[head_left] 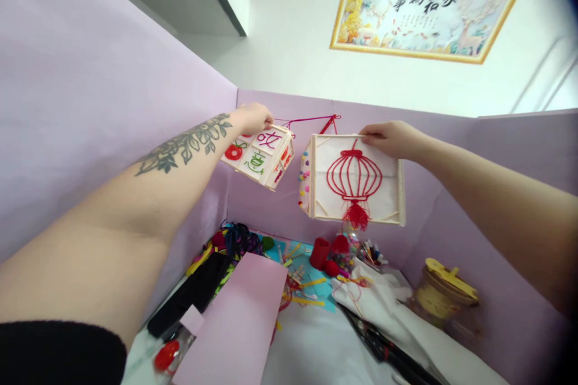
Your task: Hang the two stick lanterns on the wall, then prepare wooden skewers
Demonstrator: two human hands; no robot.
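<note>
Up in front of the back panel hang two craft paper lanterns with pale wooden stick frames. My left hand (pixel 256 117) is closed on the top edge of the smaller lantern (pixel 265 159), which is tilted and bears pink and green characters and a red flower-like shape. My right hand (pixel 392 137) pinches the top edge of the larger lantern (pixel 354 174). Its white face shows a red yarn lantern outline with a red tassel (pixel 356 215), and coloured pom-poms dot its left side. A magenta cord (pixel 312 119) stretches between them, knotted above the larger one.
Lilac panels (pixel 275 105) enclose the table on three sides. Below lie a pink box-like piece (pixel 239 325), a black case (pixel 192 295), red yarn rolls (pixel 320 252), paper strips, white cloth (pixel 383 301), large black scissors (pixel 383 343) and a yellow-lidded tub (pixel 440 295). A framed picture (pixel 428 9) hangs on the wall.
</note>
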